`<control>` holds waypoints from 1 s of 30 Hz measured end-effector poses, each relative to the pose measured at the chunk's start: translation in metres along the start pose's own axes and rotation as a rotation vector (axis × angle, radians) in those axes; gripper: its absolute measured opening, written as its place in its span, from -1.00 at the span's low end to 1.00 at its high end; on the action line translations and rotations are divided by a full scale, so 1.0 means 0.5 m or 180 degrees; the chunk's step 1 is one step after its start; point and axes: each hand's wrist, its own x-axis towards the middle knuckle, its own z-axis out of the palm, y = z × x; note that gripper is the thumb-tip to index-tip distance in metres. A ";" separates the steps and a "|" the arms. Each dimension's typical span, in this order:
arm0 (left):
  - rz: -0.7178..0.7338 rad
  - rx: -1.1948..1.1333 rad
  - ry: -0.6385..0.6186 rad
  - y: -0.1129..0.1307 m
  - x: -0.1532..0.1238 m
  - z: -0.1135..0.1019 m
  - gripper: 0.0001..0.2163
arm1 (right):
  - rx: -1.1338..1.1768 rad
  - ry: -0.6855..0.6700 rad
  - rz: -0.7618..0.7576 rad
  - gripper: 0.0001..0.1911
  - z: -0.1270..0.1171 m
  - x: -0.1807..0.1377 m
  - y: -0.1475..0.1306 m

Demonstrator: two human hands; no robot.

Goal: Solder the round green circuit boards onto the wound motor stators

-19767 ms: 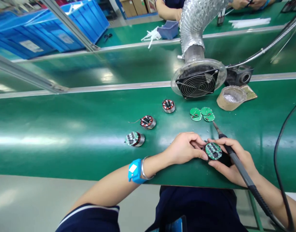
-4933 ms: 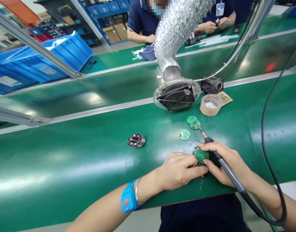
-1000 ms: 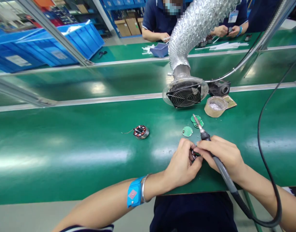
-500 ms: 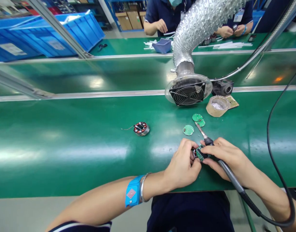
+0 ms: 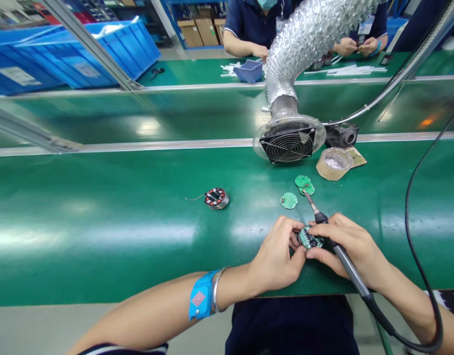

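Note:
A round green circuit board [image 5: 310, 237] with dark parts on its upper face is between my hands, near the table's front edge. My left hand [image 5: 281, 251] grips it from the left, fingers and thumb at its rim; whatever lies under the board is mostly hidden. A soldering iron [image 5: 347, 264] runs through my right hand [image 5: 351, 246], its tip pointing away from me. The thumb and fingertips of that hand also touch the board's right side. Beyond the tip lie several loose green boards [image 5: 289, 200]. Farther left sits a motor stator [image 5: 216, 198] with copper windings and a thin wire.
A fume extractor hood [image 5: 289, 140] on a silver duct [image 5: 304, 49] hangs over the table's back. Beside it are a tape-coloured round container [image 5: 334, 163] and a black iron holder [image 5: 341, 134]. The iron's cable [image 5: 412, 236] loops at right. Co-workers sit opposite, near blue bins [image 5: 90, 59].
The board between my hands has turned to lie flatter, showing more of its face. The soldering iron has shifted slightly right. A co-worker's hand opposite has moved toward the duct.

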 end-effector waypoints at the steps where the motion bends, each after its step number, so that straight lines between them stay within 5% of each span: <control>1: 0.0004 -0.0016 -0.0001 0.000 0.000 0.000 -0.71 | 0.0001 0.0017 -0.0023 -0.70 0.002 -0.003 0.000; 9: 0.0005 0.0068 -0.0021 0.006 0.001 0.000 -0.72 | -0.0098 0.0119 0.0031 -0.78 0.001 -0.005 -0.017; 14: 0.0027 0.0050 -0.0032 0.003 0.000 -0.001 -0.71 | -0.0702 -0.0118 -0.0115 -0.80 -0.007 0.004 -0.035; 24: 0.0036 0.0069 -0.0026 0.002 -0.003 0.002 -0.75 | -0.0388 -0.0513 0.0096 -0.84 -0.032 0.024 -0.033; 30: 0.0037 0.0010 -0.0012 0.004 0.005 -0.005 -0.79 | 0.0043 0.0055 0.0124 -0.75 -0.006 0.010 -0.007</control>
